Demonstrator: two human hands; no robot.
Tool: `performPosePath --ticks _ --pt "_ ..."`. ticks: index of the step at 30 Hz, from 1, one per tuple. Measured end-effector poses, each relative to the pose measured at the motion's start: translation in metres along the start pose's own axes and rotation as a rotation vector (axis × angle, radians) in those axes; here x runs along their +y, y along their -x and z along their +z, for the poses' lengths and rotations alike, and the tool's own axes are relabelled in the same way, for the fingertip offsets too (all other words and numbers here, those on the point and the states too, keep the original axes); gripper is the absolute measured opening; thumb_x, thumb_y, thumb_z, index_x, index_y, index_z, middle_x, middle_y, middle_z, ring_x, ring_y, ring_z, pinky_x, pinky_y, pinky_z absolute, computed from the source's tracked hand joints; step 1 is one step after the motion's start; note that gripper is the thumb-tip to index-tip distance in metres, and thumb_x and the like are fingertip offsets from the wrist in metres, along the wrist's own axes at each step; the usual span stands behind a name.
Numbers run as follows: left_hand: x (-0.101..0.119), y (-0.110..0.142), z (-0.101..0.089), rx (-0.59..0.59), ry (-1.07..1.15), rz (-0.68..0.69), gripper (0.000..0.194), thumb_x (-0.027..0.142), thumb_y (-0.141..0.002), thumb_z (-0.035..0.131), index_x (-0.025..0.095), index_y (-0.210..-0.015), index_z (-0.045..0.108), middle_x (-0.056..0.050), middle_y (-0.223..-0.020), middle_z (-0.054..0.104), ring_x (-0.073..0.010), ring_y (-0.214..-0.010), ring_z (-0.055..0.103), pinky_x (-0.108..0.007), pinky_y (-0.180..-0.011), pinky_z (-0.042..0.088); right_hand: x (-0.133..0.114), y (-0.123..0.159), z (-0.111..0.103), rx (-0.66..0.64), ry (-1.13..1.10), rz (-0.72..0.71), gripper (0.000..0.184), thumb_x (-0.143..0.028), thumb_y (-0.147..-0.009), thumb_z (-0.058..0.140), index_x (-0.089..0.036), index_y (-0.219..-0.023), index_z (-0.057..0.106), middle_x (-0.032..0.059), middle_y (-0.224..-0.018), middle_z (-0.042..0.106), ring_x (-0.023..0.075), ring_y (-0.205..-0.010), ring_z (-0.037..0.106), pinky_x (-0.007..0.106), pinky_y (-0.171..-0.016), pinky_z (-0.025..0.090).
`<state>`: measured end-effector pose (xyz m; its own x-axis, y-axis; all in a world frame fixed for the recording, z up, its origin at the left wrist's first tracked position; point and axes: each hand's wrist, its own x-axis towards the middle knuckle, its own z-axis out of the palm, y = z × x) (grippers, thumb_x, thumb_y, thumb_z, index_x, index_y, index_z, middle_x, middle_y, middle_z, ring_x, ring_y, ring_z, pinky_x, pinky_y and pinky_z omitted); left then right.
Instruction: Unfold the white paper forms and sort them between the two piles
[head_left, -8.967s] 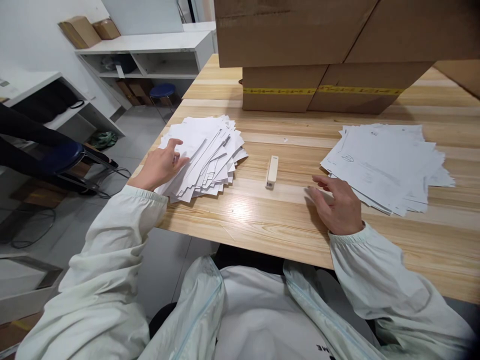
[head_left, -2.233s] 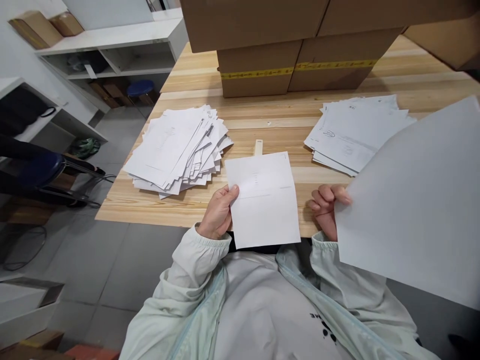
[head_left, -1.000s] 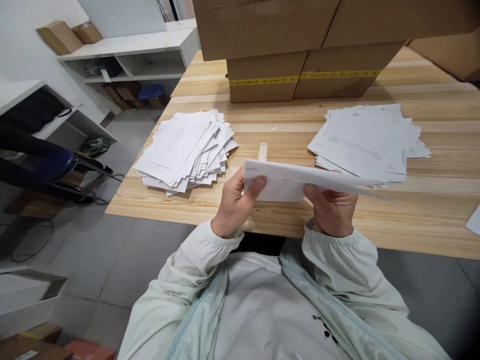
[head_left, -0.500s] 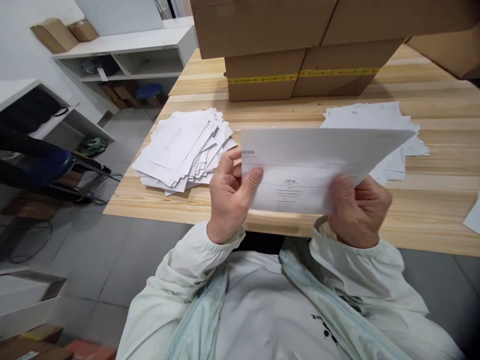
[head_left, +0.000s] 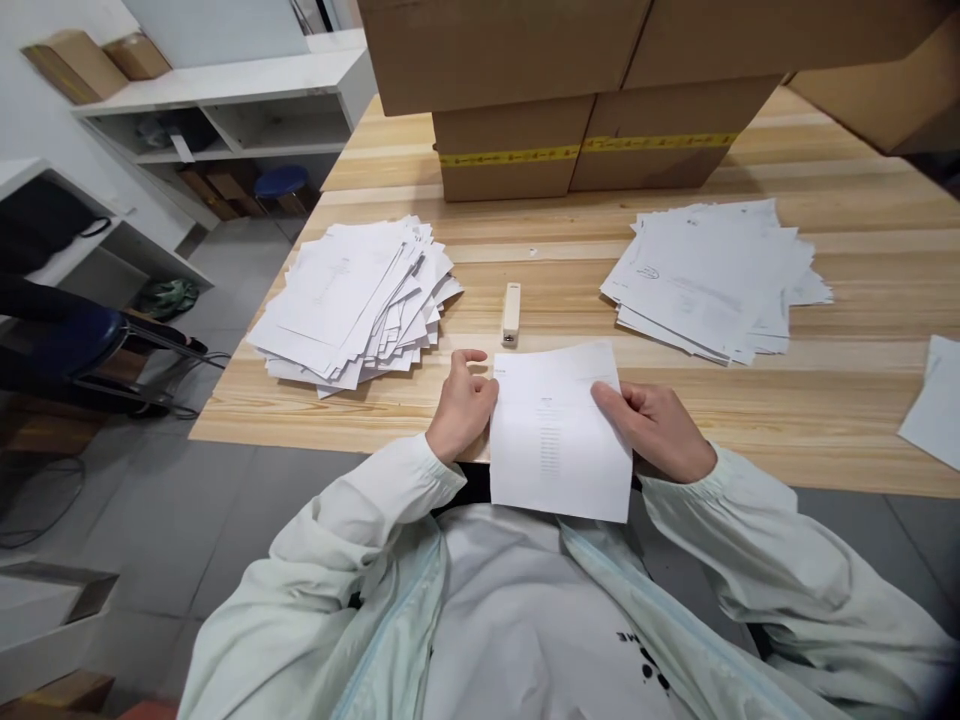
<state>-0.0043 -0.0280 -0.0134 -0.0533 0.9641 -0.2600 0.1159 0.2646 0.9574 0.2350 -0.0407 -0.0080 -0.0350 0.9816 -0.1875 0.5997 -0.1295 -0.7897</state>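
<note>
A printed sheet of paper [head_left: 559, 440], perhaps more than one layer, lies over the table's front edge, its lower part past the edge toward my body. My left hand [head_left: 466, 400] pinches its left side, thumb against the paper's edge. On the opposite side my right hand [head_left: 656, 425] grips the paper with the thumb on top and the fingers mostly hidden beneath. Just beyond the paper's top edge lies a small cream stapler [head_left: 511, 315], which neither hand touches. To the left is a messy pile of papers [head_left: 352, 300]; another paper pile [head_left: 709, 280] lies to the right.
Large cardboard boxes [head_left: 517, 150] with yellow tape stand stacked at the back of the wooden table [head_left: 825, 400]. More paper [head_left: 936, 405] lies at the right edge. Left of the table are blue stools [head_left: 281, 182] and white shelves [head_left: 225, 90].
The paper has come down from a raised, tilted pose to the table's front edge, both hands still on it. The stapler and the whole right pile now show.
</note>
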Motion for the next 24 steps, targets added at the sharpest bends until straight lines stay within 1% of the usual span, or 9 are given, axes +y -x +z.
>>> performPosePath --ticks 4,9,12,14,16,18,19,21,24 --pt "0.013 -0.016 0.000 -0.044 0.025 -0.072 0.032 0.011 -0.078 0.058 0.025 -0.103 0.043 0.012 -0.054 0.049 -0.0103 -0.043 0.047 -0.019 -0.046 0.032 -0.003 -0.017 -0.001 0.034 0.028 -0.051 0.055 -0.059 -0.088 0.053 -0.021 -0.049 0.046 0.0000 -0.047 0.047 0.0139 -0.048 0.045 0.026 -0.043 0.029" --pt "0.016 -0.031 0.003 -0.027 0.038 -0.055 0.031 0.008 -0.077 0.061 0.024 -0.098 0.045 0.011 -0.054 0.049 -0.0093 -0.043 0.046 -0.019 -0.047 0.030 0.004 -0.030 0.003 0.092 0.023 -0.101 0.053 -0.058 -0.090 0.052 -0.022 -0.051 0.052 0.0001 -0.046 0.049 0.0143 -0.046 0.047 0.028 -0.042 0.029" --pt "0.016 -0.039 0.005 -0.043 0.026 -0.043 0.034 0.005 -0.075 0.063 0.023 -0.097 0.046 0.011 -0.056 0.051 -0.0089 -0.046 0.049 -0.019 -0.050 0.033 0.011 -0.035 0.000 0.125 0.099 -0.184 0.057 -0.058 -0.092 0.050 -0.022 -0.048 0.047 -0.0002 -0.044 0.046 0.0130 -0.043 0.042 0.028 -0.043 0.025" --pt "0.018 -0.043 0.006 -0.053 0.022 -0.051 0.033 0.004 -0.074 0.063 0.023 -0.096 0.046 0.010 -0.056 0.051 -0.0090 -0.046 0.049 -0.020 -0.050 0.033 0.012 -0.040 -0.008 0.215 0.224 -0.263 0.058 -0.058 -0.092 0.052 -0.022 -0.047 0.047 0.0000 -0.043 0.046 0.0120 -0.042 0.037 0.029 -0.045 0.022" --pt "0.021 -0.045 0.006 -0.060 0.042 -0.076 0.033 0.002 -0.075 0.062 0.022 -0.095 0.046 0.010 -0.056 0.051 -0.0092 -0.046 0.050 -0.020 -0.050 0.034 0.005 -0.050 -0.020 0.391 0.371 -0.337 0.052 -0.057 -0.091 0.056 -0.023 -0.052 0.054 0.0007 -0.046 0.049 0.0120 -0.043 0.035 0.030 -0.050 0.022" --pt "0.024 -0.045 0.006 -0.070 0.077 -0.109 0.032 0.001 -0.075 0.061 0.022 -0.094 0.045 0.009 -0.056 0.051 -0.0092 -0.046 0.050 -0.020 -0.049 0.035 -0.012 -0.065 -0.030 0.537 0.462 -0.405 0.043 -0.053 -0.092 0.059 -0.022 -0.061 0.061 0.0026 -0.053 0.055 0.0138 -0.049 0.041 0.032 -0.055 0.028" --pt "0.025 -0.045 0.006 -0.076 0.093 -0.122 0.033 0.001 -0.075 0.061 0.022 -0.094 0.045 0.009 -0.056 0.051 -0.0092 -0.045 0.050 -0.020 -0.049 0.035 -0.024 -0.076 -0.033 0.555 0.476 -0.441 0.040 -0.050 -0.094 0.058 -0.022 -0.065 0.062 0.0041 -0.059 0.059 0.0157 -0.055 0.047 0.033 -0.059 0.033" --pt "0.027 -0.044 0.006 -0.084 0.114 -0.132 0.033 0.000 -0.075 0.060 0.022 -0.095 0.044 0.010 -0.055 0.050 -0.0091 -0.044 0.049 -0.020 -0.049 0.034 -0.050 -0.102 -0.029 0.465 0.468 -0.536 0.035 -0.043 -0.099 0.052 -0.021 -0.073 0.063 0.0081 -0.075 0.067 0.0213 -0.074 0.059 0.037 -0.072 0.042" --pt "0.028 -0.044 0.006 -0.081 0.113 -0.132 0.033 0.000 -0.075 0.058 0.022 -0.095 0.044 0.011 -0.052 0.049 -0.0087 -0.042 0.046 -0.020 -0.048 0.033 -0.084 -0.148 -0.001 0.254 0.503 -0.697 0.034 -0.035 -0.104 0.038 -0.020 -0.091 0.066 0.0132 -0.103 0.070 0.0295 -0.103 0.060 0.045 -0.093 0.045"
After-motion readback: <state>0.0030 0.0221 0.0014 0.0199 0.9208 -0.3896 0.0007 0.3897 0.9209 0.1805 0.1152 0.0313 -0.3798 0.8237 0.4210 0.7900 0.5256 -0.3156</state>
